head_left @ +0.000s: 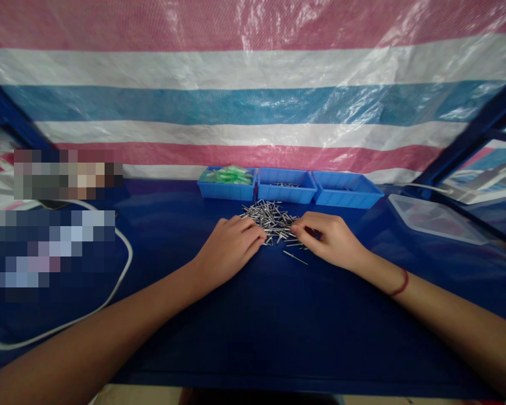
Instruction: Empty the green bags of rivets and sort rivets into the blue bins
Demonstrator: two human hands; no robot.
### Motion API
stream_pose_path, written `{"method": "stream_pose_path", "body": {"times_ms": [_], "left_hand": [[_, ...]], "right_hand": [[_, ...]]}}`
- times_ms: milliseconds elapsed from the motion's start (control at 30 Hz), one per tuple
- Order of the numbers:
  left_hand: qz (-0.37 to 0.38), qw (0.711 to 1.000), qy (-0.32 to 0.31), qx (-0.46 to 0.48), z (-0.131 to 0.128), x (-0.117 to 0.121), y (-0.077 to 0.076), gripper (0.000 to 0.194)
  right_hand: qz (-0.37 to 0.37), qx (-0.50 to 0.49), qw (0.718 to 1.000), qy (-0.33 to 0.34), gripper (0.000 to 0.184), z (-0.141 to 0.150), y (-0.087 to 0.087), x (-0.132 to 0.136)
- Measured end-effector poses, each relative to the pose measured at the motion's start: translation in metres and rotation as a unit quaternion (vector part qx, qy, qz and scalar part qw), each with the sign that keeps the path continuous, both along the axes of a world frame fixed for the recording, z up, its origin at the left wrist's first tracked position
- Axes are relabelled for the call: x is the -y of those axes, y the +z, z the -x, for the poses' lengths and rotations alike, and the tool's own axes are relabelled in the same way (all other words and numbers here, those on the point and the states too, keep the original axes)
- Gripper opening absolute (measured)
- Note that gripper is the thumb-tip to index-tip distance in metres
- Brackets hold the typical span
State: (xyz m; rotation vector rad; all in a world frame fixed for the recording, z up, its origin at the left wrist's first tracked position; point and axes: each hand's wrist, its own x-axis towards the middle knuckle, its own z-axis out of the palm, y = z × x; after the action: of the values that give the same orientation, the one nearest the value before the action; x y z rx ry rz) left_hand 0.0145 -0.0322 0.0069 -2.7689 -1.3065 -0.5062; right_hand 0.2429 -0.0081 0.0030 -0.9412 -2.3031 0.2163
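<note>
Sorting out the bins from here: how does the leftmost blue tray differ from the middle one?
The leftmost blue tray holds a heap of pale green pieces rising above its rim; the middle blue tray holds only a few small metal pins lying low on its floor. The leftmost looks slightly narrower. Both are blue, rectangular, open-topped, and stand side by side against the striped tarp.

Between the fingers (pixel 253 239) of the left hand (pixel 230 247) and those of the right hand (pixel 331 242) lies a pile of metal pins (pixel 272 219), with one loose pin (pixel 295 257) just below the right fingertips. Just beyond the pile, three blue trays (pixel 287 191) stand in a row and block the way to the striped tarp (pixel 253 101) behind them. On the near side of the fingers the blue surface (pixel 270 315) lies open between the forearms; well left of the left fingers a white cable (pixel 124 264) loops, and well right of the right fingers rests a clear lid (pixel 434 219).
</note>
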Motion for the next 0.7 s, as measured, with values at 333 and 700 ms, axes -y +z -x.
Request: {"method": "stream_pose_path", "body": {"times_ms": [333, 700], "left_hand": [[0.030, 0.970, 0.029, 0.239, -0.004, 0.007, 0.008, 0.013], [0.124, 0.927, -0.016, 0.353, -0.014, 0.017, 0.010, 0.013]], "right_hand": [[0.012, -0.044, 0.998, 0.038, 0.019, 0.012, 0.002, 0.015], [0.108, -0.120, 0.986, 0.042, 0.016, 0.023, 0.004, 0.028]]}}
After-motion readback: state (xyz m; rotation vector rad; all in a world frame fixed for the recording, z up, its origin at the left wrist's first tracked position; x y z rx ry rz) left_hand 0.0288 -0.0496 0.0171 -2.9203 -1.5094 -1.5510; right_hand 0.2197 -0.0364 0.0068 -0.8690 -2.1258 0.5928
